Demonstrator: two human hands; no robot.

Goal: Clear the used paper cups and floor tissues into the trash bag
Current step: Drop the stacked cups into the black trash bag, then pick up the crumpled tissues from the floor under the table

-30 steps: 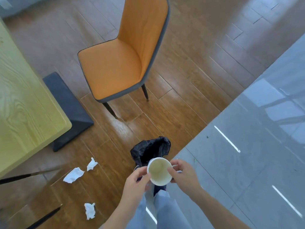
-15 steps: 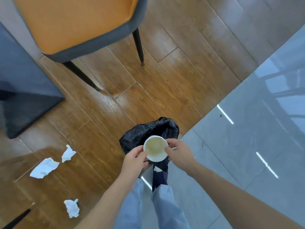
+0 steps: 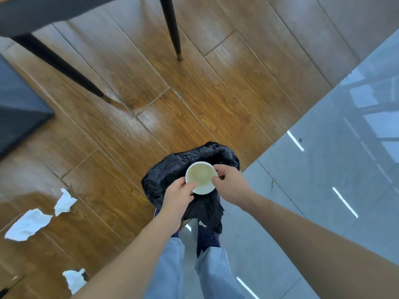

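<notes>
A white paper cup [image 3: 199, 176] with a stained inside is upright, held over the black trash bag [image 3: 168, 180] on the floor. My left hand [image 3: 178, 196] grips the cup's near-left rim. My right hand [image 3: 230, 184] pinches its right rim. The bag's mouth gapes under and behind the cup. Three crumpled white tissues lie on the wooden floor to the left: a large tissue [image 3: 28, 224], a smaller tissue [image 3: 63, 201] beside it, and a third tissue [image 3: 74, 280] nearer to me.
Two dark chair legs [image 3: 172, 29] [image 3: 62, 67] stand on the wood floor ahead. A dark table base [image 3: 19, 108] sits at the left edge. Grey glossy tiles [image 3: 323, 169] cover the floor to the right. My legs and feet are below the bag.
The view has tilted down and closer to the floor. Both hands have lowered the cup over the bag's mouth. The chair seat has slid out of view at the top.
</notes>
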